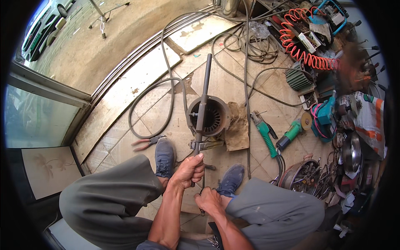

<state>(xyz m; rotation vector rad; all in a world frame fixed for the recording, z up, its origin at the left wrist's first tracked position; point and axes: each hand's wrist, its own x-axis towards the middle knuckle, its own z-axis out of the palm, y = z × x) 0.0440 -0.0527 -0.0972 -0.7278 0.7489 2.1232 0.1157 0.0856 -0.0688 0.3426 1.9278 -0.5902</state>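
In front of my feet stands a round metal motor housing (226, 119), slotted inside. Across its opening lies a long dark steel bar (201, 116), its far end reaching past the rim. My left hand (189, 171) is closed in a fist around the bar's near end. Closer to me and slightly right, my right hand (209, 200) is closed around a thin dark rod (203, 213), whose tip pokes out below the fingers; its kind is unclear. A metal clamp-like piece (208, 145) sits at the housing's near side. Red-handled pliers (146, 143) lie by my left shoe.
A green electrode holder (264, 133) and an angle grinder (289, 136) lie to the right, near a teal machine (323, 118). Black cable (132, 112) loops over the tiles. A basin (291, 177) of metal parts stands nearer; an orange coiled hose (298, 52) hangs at far right.
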